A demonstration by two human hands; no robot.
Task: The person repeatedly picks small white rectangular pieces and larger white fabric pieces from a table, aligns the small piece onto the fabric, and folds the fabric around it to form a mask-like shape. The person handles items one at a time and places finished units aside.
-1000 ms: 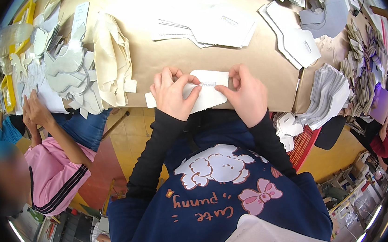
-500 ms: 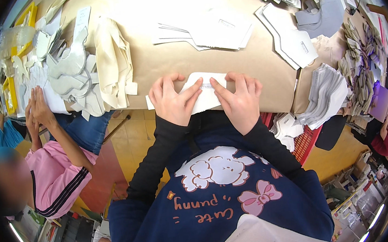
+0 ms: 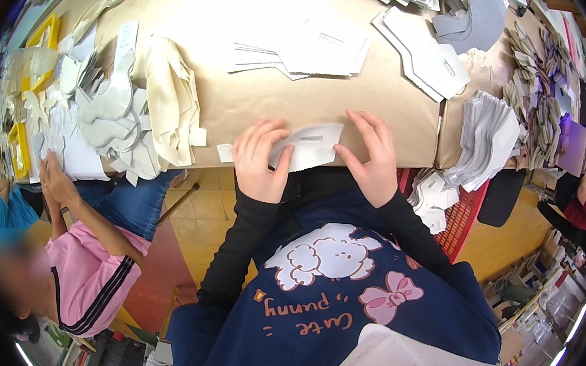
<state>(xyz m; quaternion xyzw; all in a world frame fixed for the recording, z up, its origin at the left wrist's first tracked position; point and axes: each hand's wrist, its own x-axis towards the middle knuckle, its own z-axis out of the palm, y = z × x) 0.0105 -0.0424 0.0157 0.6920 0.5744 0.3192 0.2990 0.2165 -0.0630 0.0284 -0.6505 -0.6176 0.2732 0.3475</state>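
At the table's near edge lies a white cut piece of sheet material (image 3: 315, 154) with a small grey printed patch near its upper side. My left hand (image 3: 260, 159) pinches its left end, thumb on top and the fingers curled behind. My right hand (image 3: 372, 154) is open beside the right end, fingers spread and the thumb tip at or very close to the piece's edge. Just left of my left hand the corner of another white piece (image 3: 224, 153) shows. Farther back rests a fanned stack of similar white pieces (image 3: 326, 49).
Cream cloth-like pieces (image 3: 171, 103) and grey-white cut pieces (image 3: 113, 108) lie at left. More white stacks (image 3: 429, 57) and grey pieces (image 3: 471, 21) are at right. A red basket (image 3: 460, 220) stands below the right table edge. A co-worker in pink (image 3: 100, 265) sits at left.
My right hand has let go of the piece's right side and spread its fingers. The piece now shows more of its surface, its right end uncovered. My left hand still holds its left end.
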